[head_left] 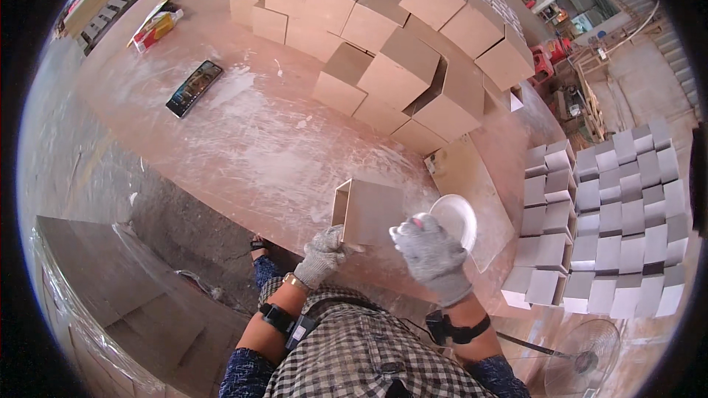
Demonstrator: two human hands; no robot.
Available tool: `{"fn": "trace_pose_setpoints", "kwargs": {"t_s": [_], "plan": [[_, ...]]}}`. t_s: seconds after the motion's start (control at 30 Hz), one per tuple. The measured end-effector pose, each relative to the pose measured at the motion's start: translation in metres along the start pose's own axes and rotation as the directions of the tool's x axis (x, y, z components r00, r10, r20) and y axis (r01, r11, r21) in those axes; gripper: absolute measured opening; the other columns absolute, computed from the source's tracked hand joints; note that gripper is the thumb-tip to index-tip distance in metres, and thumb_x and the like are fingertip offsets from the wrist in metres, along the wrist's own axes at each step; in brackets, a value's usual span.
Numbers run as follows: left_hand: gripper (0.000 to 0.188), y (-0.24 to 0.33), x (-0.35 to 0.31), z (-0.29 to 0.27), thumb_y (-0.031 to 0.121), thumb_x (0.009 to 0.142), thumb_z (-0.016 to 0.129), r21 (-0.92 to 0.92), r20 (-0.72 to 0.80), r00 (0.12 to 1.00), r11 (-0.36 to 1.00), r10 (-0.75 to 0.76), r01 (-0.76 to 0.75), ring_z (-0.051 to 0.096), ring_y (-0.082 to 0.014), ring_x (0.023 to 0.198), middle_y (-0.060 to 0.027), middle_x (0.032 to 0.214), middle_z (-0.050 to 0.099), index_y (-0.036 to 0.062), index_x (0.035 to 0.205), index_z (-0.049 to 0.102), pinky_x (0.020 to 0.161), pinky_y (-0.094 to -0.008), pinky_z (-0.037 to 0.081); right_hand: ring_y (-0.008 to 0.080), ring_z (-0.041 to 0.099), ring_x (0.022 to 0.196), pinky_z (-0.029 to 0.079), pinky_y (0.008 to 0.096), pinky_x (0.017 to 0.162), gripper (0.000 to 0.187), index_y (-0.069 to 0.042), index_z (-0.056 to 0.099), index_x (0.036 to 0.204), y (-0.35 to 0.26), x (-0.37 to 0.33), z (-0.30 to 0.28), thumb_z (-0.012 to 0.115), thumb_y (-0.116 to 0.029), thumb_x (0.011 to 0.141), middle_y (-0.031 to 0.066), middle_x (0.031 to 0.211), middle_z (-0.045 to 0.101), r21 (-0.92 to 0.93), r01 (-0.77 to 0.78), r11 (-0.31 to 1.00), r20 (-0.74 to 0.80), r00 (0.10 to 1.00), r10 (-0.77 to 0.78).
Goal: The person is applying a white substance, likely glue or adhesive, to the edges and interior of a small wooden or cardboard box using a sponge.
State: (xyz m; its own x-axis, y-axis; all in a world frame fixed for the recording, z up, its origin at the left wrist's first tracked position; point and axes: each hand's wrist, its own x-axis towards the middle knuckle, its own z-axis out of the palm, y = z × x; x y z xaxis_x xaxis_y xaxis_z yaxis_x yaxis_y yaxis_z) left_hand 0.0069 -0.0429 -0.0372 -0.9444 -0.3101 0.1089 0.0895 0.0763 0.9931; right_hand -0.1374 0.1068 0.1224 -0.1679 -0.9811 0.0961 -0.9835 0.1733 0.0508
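A small grey-brown box (374, 210), its left end open, stands at the table's near edge. My left hand (322, 254), in a grey knit glove, is closed on the box's near left corner. My right hand (434, 256), gloved alike, is held closed just right of the box. Something small and whitish with a pink spot shows at its fingertips, too little to name. Behind that hand is a round white shallow dish (455, 217), partly covered by it, on a thin tan board (472, 199).
Stacked brown boxes (383, 59) fill the table's far side. Rows of pale boxes (619, 225) stand at the right. A phone (194, 88) and a red-yellow packet (156, 27) lie far left. A wire-guard fan (582, 361) is low right; wrapped panels (118, 287) are low left.
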Motion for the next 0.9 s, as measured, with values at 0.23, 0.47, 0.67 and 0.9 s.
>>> {"fn": "trace_pose_setpoints", "kwargs": {"t_s": [0.23,0.47,0.67,0.9], "plan": [[0.036,-0.025,0.005,0.008,0.002,0.068,0.056,0.009,-0.047,0.995,0.996,0.084,-0.084,0.058,-0.0349,0.096,-0.0145,0.104,0.061,0.0107,0.102,0.063,0.080,-0.0423,0.049,0.0212,0.054,0.058,0.042,0.0384,0.036,0.010,-0.016,0.051,0.086,-0.022,0.058,0.032,0.057,-0.023,0.082,0.0072,0.090,0.048,-0.417,-0.097,0.904,-0.089,0.994,0.066],[0.045,-0.035,-0.011,0.013,0.010,0.069,0.060,0.352,-0.193,0.980,0.936,0.057,0.014,0.057,-0.0362,0.103,-0.0166,0.108,0.060,0.0079,0.114,0.057,0.088,-0.0430,0.046,0.0198,0.053,0.057,0.046,0.0418,0.040,0.021,-0.017,0.057,0.096,-0.055,0.039,0.015,0.059,-0.022,0.076,0.0063,0.086,0.047,-0.257,0.025,0.966,0.142,0.990,0.012],[0.043,-0.004,0.005,0.000,0.014,0.071,0.060,0.167,0.056,0.998,0.985,0.035,-0.044,0.055,-0.0365,0.108,-0.0177,0.111,0.059,0.0036,0.112,0.057,0.093,-0.0431,0.045,0.0254,0.059,0.075,0.050,0.0412,0.060,0.013,-0.012,0.059,0.095,-0.015,0.089,0.012,0.052,-0.015,0.084,0.0119,0.090,0.053,-0.046,-0.068,0.997,0.001,0.998,0.068],[0.040,-0.045,-0.007,0.009,0.012,0.070,0.061,0.195,-0.001,1.000,0.981,0.021,-0.021,0.055,-0.0348,0.107,-0.0172,0.108,0.060,0.0043,0.109,0.057,0.090,-0.0409,0.046,0.0255,0.058,0.073,0.049,0.0386,0.054,0.014,-0.014,0.060,0.096,-0.046,0.047,0.023,0.053,-0.017,0.083,0.0103,0.088,0.054,-0.046,0.100,0.994,0.151,0.984,-0.092]]}}
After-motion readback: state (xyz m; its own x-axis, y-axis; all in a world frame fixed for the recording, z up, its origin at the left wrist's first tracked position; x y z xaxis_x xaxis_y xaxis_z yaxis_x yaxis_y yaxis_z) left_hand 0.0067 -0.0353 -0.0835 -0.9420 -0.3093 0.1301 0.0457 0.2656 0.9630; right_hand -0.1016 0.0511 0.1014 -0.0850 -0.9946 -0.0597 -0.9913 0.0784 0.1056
